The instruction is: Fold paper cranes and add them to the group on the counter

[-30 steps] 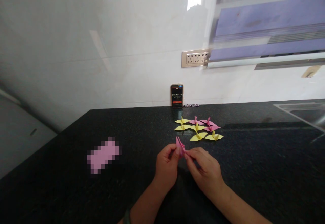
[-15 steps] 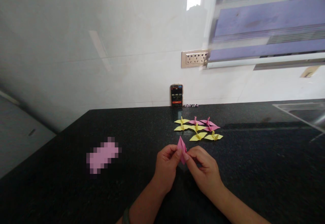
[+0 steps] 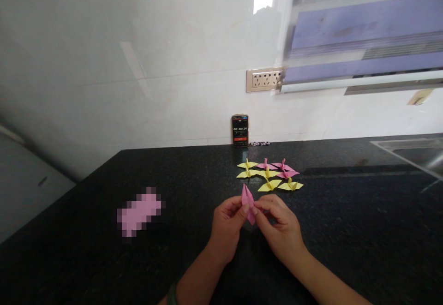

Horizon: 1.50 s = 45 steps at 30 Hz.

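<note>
Between my two hands is a folded piece of pink origami paper (image 3: pixel 247 196), narrow and pointed at its top, with a split showing at the upper tip. My left hand (image 3: pixel 228 222) pinches its left edge between thumb and fingers. From the other side, my right hand (image 3: pixel 278 219) grips the right edge, thumb toward me. Just beyond the hands, several folded paper cranes stand in rows on the dark counter: yellow cranes (image 3: pixel 270 185) and pink cranes (image 3: pixel 286 174).
A phone (image 3: pixel 240 131) showing a running timer leans on the wall, a beaded strap (image 3: pixel 259 144) beside it. Something pink and pixelated (image 3: pixel 138 212) lies on the black counter (image 3: pixel 86 249) at left. A sink (image 3: pixel 415 152) is at right. Wall sockets (image 3: pixel 265 80) sit above.
My right fingers have shifted slightly on the pink paper, and the paper has turned a little, so the split at its tip shows more. The cranes have stayed in place.
</note>
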{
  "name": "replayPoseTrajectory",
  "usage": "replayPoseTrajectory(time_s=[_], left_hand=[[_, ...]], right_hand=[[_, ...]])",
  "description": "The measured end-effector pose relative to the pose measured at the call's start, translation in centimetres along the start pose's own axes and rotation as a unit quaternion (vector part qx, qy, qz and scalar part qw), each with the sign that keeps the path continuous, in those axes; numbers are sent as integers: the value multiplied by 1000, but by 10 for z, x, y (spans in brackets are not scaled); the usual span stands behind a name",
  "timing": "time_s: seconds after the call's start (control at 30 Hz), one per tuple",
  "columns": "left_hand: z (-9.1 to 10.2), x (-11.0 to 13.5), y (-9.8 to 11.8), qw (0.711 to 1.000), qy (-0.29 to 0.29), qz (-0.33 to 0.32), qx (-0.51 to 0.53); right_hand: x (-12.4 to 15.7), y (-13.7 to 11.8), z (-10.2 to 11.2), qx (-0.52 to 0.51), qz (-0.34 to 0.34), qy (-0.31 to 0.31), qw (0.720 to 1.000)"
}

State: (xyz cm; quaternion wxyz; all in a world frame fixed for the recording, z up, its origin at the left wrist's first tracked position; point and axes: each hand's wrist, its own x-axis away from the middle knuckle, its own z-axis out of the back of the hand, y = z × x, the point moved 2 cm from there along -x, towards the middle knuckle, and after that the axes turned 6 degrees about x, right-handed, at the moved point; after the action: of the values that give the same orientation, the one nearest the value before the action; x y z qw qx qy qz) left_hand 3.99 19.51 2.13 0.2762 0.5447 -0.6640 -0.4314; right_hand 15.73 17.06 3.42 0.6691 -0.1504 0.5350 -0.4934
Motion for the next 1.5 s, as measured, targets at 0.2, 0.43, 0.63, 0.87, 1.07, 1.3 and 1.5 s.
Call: replayPoseTrajectory(time_s=[0.2,0.43,0.63,0.87,1.07,1.3,1.5], left_hand=[[3,0,-2,999,18,27,-6],[2,0,-2,999,25,20,12],[2,0,-3,999,40,14,23],[4,0,-2,997,53,49,6],[6,-1,-3,996,48,72,-29],[9,-1,3,988,56,12,-145],[5,0,3,993,28,31,-109]], right_hand=[[-2,-3,1,16,2,-15,1000],[2,2,-5,-32,-95,-9,995],[1,1,-5,-46,-93,-28,994],[0,0,-3,-29,-66,-26,997],[-1,6,-3,-36,-110,-32,993],[-1,4,-2,-50,-121,-62,989],[-4,7,-1,-73,-122,-80,987]])
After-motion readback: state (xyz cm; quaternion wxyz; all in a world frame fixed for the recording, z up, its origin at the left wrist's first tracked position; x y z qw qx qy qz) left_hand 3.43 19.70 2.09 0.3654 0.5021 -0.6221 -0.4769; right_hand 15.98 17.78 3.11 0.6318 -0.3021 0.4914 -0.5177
